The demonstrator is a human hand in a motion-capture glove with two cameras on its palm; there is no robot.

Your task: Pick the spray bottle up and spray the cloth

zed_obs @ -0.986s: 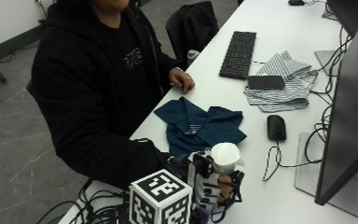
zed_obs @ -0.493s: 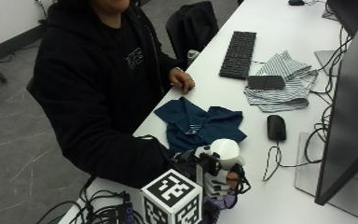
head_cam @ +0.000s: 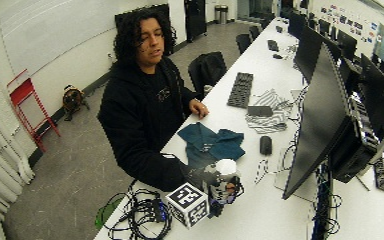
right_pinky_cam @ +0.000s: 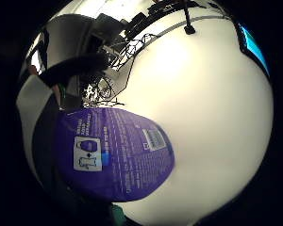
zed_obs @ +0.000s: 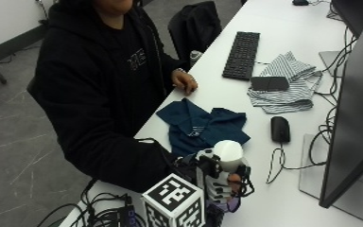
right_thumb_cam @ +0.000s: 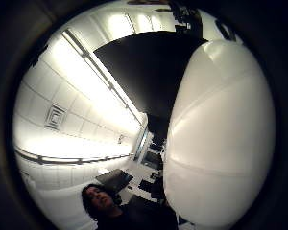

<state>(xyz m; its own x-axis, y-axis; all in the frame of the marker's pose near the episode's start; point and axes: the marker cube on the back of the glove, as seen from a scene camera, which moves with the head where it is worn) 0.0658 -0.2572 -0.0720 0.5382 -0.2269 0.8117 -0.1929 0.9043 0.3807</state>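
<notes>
I have my right hand (zed_obs: pixel 222 182) with its fingers (zed_obs: pixel 234 182) clamped round the spray bottle (zed_obs: pixel 227 156), pickup seemingly done, so next I must aim its nozzle at the blue cloth (zed_obs: pixel 200 125) just beyond and squeeze.

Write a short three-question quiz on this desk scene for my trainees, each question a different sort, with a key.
1. True or false: the black-gloved right hand has its grip on the white-capped purple spray bottle.
2. What lies on the striped cloth: A phone, B mouse, C keyboard?
3. Fill in: the crumpled dark blue cloth lies between the bottle and the bare ____ hand.

Key: 1 true; 2 A; 3 left.
</notes>
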